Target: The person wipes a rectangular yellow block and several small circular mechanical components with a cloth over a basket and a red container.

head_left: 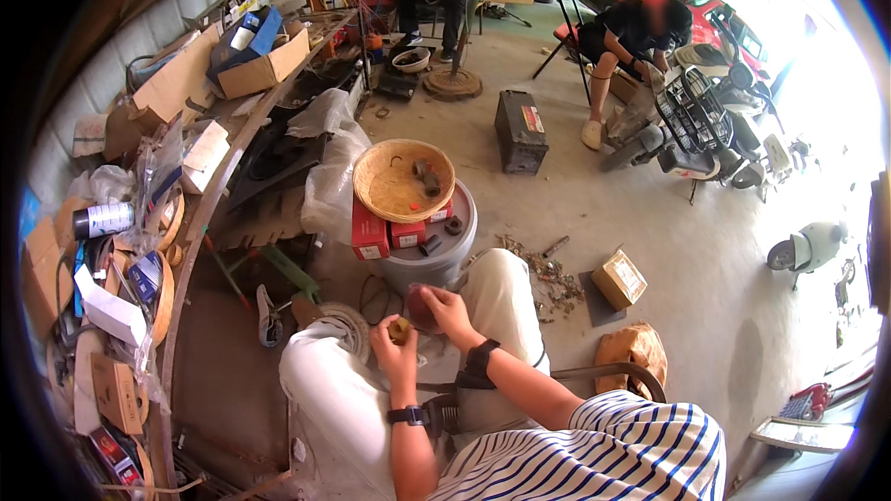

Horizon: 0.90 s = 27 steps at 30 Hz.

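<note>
Between the fingers of my left hand (395,355) is a small yellowish, ring-like part (399,331) with a hole in it. My right hand (449,314) pinches a dark red, thin sheet-like piece (422,311), whose material I cannot make out; it is just beyond the yellowish part. Both hands are above my lap, between my knees. Ahead of them is a grey plastic bucket (468,223). Red cartons (370,231) on its top lie under a shallow wicker basket (386,184), which contains dark metal parts (426,177). Beside the cartons are dark bushings (431,245).
A cluttered bench (202,223) with cardboard boxes runs along the left. On the floor are a battery (521,132), scattered small debris (553,282) and a small carton (619,280). Two people sit farther off, one by a scooter (696,118).
</note>
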### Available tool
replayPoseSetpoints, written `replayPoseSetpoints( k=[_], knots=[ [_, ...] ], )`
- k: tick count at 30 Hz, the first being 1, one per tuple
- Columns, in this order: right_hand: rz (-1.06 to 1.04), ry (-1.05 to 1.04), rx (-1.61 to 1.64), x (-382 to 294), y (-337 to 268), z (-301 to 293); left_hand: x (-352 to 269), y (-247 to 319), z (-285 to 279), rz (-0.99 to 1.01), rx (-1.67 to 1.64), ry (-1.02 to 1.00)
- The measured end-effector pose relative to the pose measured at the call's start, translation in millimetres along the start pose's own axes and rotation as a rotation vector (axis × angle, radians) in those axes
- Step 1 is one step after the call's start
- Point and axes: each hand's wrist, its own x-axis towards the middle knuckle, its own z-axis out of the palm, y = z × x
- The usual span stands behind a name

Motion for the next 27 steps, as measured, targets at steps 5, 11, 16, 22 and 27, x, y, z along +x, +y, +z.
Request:
replayPoseSetpoints(
  k=[5,11,16,22,27],
  knots=[
    [-0.522,0.028,-0.210,-5.0,-11.5,-1.6,5.5,-23.7,2.3,-0.498,-0.618,0.130],
    [-0.540,-0.341,-0.116,-18.8,-23.6,6.6,3.5,-34.2,9.4,-0.654,-0.786,0.023],
    [0.155,-0.674,0.211,-21.5,-29.6,6.3,-3.3,-39.0,8.1,-0.710,-0.706,-0.046],
    [-0.139,-0.397,0.131,-5.3,1.1,14.6,-10.1,-41.6,21.4,-0.667,-0.788,0.042],
    [-0.616,-0.251,-0.670,-8.7,17.1,28.7,-13.8,-59.8,17.9,-0.606,-0.862,-0.037]
  ],
)
